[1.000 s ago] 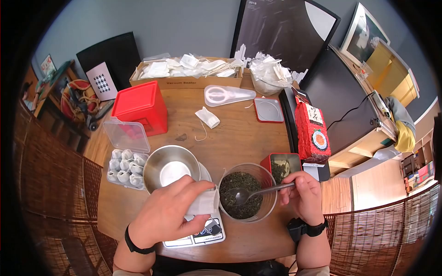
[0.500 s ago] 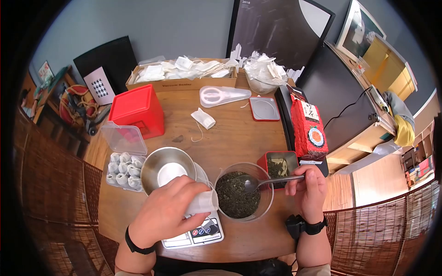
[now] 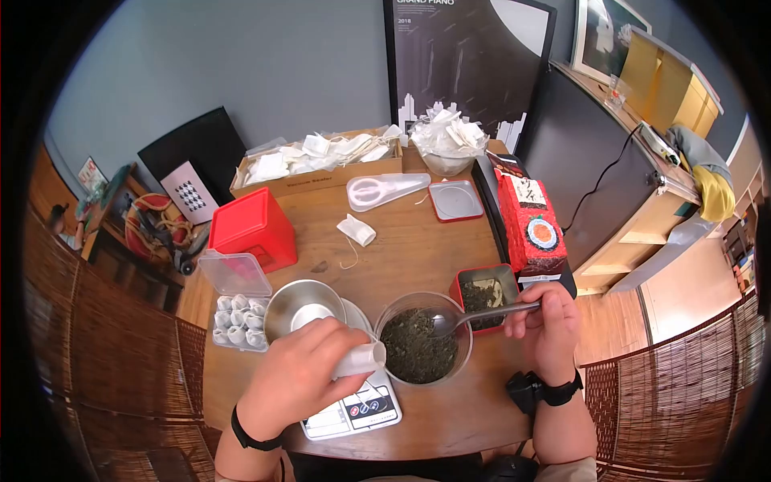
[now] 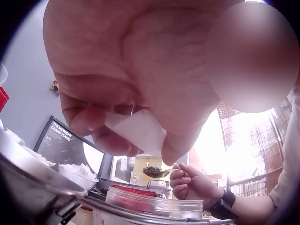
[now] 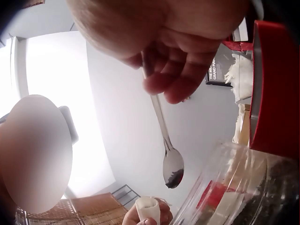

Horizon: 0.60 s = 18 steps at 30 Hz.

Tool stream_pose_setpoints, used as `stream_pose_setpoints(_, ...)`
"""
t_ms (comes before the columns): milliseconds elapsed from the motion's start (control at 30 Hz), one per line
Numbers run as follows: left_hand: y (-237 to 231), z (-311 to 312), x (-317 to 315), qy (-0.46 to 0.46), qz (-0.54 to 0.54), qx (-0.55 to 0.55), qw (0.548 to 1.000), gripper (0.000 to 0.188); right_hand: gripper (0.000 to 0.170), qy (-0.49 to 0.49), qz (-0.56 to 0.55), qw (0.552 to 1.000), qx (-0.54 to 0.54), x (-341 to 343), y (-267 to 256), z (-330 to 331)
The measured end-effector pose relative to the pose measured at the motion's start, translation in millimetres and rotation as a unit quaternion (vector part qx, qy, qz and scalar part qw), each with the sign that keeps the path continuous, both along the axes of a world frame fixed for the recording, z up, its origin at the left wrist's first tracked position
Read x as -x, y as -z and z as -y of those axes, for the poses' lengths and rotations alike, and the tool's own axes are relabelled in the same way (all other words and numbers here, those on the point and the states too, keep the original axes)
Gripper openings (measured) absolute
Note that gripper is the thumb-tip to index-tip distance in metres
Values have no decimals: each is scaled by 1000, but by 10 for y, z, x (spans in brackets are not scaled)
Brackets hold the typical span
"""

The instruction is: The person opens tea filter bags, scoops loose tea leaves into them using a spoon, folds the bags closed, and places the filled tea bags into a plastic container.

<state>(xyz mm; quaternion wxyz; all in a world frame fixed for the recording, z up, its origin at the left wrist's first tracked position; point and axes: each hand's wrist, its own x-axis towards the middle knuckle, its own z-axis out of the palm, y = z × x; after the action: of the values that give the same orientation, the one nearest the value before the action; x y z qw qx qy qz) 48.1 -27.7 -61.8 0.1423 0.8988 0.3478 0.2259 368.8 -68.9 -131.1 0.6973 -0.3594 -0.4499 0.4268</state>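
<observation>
In the head view my left hand [image 3: 303, 373] pinches a small white bag [image 3: 361, 361], its open mouth turned toward the clear tub [image 3: 463, 353] of dark dried leaves [image 3: 418, 353]. Over that tub my right hand [image 3: 548, 329] holds a spoon [image 3: 498, 311] by the handle. Leaves lie in the spoon's bowl, seen in the left wrist view above the tub's rim [image 4: 183, 204]. Below the left hand are a white scale [image 3: 377, 408] and a steel bowl [image 3: 281, 309]. A red tin [image 3: 510, 281] with leaves stands behind the right hand.
At the left stand a red box [image 3: 253, 229] and a clear case [image 3: 237, 277] of filled bags. Farther back are a carton [image 3: 321, 175] of white bags, scissors [image 3: 385, 189], a tin lid [image 3: 455, 201], a loose bag [image 3: 356, 230] and a red package [image 3: 534, 233].
The spoon has risen off the leaves and shifted right with my right hand. The bag in my left hand has tilted so its mouth faces the tub. The head view has shifted.
</observation>
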Motion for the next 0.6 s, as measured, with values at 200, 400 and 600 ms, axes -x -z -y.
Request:
stream_pose_setpoints(200, 6, -54, -164, -26, -18, -13, 999, 34, 35, -23, -18, 999, -21, -27, -13, 27)
stream_pose_setpoints(400, 139, -63, -206, -22, -18, 5, 1000, 37, 36, -48, -32, 998, -24, -33, 27, 28)
stream_pose_setpoints(600, 149, -68, -188, -21, -11, 15, 1000, 38, 37, -68, -12, 997, -22, -3, -2, 59)
